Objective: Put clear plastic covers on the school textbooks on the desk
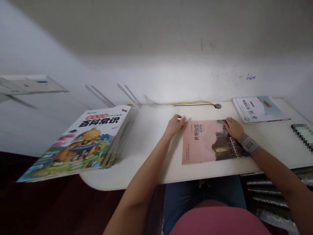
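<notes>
"So, starting at the left of the frame, what's there?"

"A stack of books, its picture-covered top one seeming to jut past the desk. Leave it room; a bump could shift it."

"And the left hand?"

"Mid-frame, fingers curled at the upper left corner of the pink booklet. Whether they pinch it, I can't tell."

"Where's the booklet lying?"

"Flat on the desk, right of centre. It looks thin, so I'd keep the force light and even, or that corner may crease."

"The right hand?"

"Laid over the booklet's upper right part, fingers bent near the edge; gripping or just resting, I can't say. A broad, soft palm would steady it best."

"Anything farther right?"

"A pale book, upper right, well within elbow range, so move gently."
</notes>
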### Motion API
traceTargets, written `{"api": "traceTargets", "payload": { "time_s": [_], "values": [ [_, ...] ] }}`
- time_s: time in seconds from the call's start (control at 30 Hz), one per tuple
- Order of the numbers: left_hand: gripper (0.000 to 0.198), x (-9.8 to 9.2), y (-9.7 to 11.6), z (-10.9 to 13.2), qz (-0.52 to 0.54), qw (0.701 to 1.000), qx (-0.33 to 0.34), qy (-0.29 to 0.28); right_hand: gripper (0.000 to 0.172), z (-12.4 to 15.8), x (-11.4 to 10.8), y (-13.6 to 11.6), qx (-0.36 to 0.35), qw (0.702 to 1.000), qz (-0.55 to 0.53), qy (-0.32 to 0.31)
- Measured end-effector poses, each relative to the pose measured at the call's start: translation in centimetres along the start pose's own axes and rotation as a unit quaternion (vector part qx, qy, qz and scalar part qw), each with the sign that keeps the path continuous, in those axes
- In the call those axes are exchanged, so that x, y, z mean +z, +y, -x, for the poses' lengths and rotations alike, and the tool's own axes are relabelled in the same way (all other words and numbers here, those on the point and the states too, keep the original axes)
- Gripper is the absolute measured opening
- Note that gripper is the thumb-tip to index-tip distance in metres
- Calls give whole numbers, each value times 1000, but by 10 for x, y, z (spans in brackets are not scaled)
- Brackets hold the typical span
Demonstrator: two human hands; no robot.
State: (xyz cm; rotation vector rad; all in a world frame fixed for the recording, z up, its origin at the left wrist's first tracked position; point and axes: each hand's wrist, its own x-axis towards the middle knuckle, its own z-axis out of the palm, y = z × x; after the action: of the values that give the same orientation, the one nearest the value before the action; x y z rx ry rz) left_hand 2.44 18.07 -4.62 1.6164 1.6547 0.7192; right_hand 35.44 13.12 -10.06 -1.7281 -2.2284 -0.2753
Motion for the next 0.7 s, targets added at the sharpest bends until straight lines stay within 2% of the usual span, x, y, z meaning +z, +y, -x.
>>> {"api": "traceTargets", "payload": {
  "time_s": [0.1, 0.2, 0.4, 0.47, 0.53, 0.6, 0.7],
  "values": [
    [38, -4, -3, 15, 65, 997, -21, -37, 38, 0, 0, 1, 0, 1000, -8, 1],
    [29, -4, 0, 34, 101, 992, -22, -73, 38, 0, 1, 2, 2, 1000, -13, 3],
    [25, -2, -5, 88, 111, 985, -12, -130, 36, -1, -1, 0, 2, 1000, -17, 5],
    [22, -1, -8, 107, 125, 985, -1, -117, 35, -1, -2, -1, 5, 1000, -20, 3],
    [16, 2, -8, 123, 156, 985, 11, -67, 35, -1, -2, -2, 10, 1000, -26, 2],
    [18, 4, -4, 136, 214, 976, 2, -27, 34, -2, -3, -2, 14, 999, -34, -1],
    [28, 5, 2, 148, 342, 934, -72, -69, 32, -2, -4, -2, 15, 999, -51, -3]
  ]
}}
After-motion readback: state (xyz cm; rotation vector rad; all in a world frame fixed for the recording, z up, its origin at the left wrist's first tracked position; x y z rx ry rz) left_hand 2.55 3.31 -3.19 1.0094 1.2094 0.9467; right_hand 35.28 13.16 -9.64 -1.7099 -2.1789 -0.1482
